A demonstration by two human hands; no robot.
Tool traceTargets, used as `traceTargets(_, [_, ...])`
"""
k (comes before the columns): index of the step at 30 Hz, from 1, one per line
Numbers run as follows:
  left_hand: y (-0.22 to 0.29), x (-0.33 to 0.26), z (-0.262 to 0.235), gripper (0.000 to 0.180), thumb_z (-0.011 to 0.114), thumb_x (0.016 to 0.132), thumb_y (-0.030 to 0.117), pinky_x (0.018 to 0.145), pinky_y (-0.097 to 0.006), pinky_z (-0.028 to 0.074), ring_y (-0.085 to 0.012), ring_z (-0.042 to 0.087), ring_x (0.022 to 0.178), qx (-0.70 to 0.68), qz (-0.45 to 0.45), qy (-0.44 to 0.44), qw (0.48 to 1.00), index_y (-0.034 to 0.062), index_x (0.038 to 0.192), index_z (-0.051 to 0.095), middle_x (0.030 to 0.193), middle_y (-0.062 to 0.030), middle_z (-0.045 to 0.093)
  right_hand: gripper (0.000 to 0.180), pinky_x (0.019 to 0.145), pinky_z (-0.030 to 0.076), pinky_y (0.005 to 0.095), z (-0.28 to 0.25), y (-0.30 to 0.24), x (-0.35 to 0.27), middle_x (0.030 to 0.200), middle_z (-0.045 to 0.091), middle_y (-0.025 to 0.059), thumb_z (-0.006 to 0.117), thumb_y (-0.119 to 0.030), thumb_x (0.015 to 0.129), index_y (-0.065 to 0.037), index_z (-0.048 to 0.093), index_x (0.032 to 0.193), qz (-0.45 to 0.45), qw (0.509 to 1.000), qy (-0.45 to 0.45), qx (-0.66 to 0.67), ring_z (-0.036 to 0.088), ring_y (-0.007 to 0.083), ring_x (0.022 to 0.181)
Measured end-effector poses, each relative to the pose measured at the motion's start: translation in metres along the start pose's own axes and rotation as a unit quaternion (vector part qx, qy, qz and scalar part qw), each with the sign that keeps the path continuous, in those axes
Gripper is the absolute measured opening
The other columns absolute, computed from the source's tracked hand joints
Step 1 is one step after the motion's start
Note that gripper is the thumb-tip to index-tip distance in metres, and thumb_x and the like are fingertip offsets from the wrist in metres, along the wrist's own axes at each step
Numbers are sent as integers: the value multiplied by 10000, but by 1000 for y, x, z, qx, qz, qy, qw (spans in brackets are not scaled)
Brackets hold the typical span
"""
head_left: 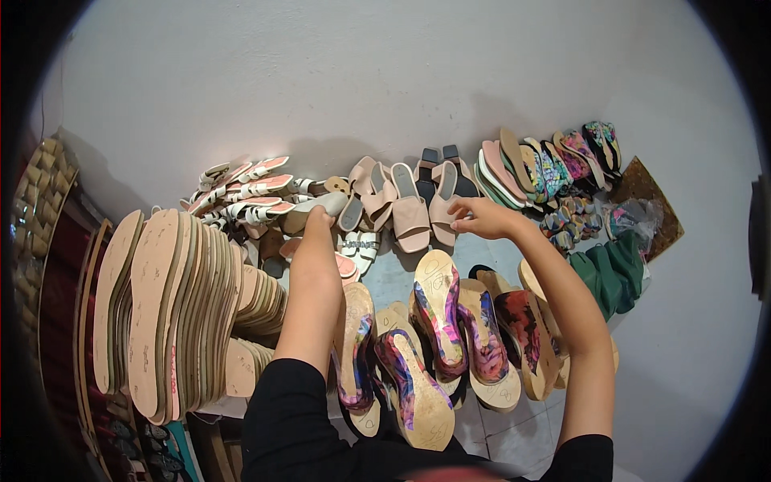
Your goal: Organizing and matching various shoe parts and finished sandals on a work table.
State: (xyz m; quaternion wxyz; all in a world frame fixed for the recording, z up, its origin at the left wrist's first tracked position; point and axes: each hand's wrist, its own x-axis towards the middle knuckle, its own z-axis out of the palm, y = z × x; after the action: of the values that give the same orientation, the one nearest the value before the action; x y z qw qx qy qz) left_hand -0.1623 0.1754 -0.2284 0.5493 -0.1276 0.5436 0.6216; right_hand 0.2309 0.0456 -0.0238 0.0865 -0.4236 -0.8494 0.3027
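My left hand (323, 217) is at the far side of the table, its thumb over a pale grey sandal (309, 204) gripped at the edge; its other fingers are hidden. My right hand (479, 217) is beside a beige slide sandal (443, 210), fingers bent and apart, with nothing visible between them. Whether the fingertips touch that sandal I cannot tell. Between my hands stand more beige slides, one upright with its open toe toward me (411, 221). White strappy sandals (249, 191) with pink insoles are piled left of my left hand.
Tall stacks of tan soles (157, 313) stand at the left. Wooden soles with floral-covered wedges (438, 313) stand nearest me. Back right are colourful flip-flops (554, 165), green footwear (606, 277), a clear plastic bag (634, 217) and a brown board (654, 201). A wall rises behind.
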Motion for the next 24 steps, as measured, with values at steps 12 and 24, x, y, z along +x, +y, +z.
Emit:
traceTargets(12, [7,-165,36,297,384,850,312,656,-331,473,-208,563,824,110,50,-100,988,111,1005,538,938,-84,575,707,882,385,345,51,-24,84,1184,381,260,671,-253,683,-13,316,1246,-32,993,104,-42,462,336,1029])
traceTargets(24, [-14,-234,41,309,340,872,201,601,-292,447,-187,492,928,416,-7,-409,812,33,1128,381,991,-125,514,660,794,434,382,29,-42,84,955,552,155,779,-106,491,-85,490,1084,-140,933,332,-11,524,323,937])
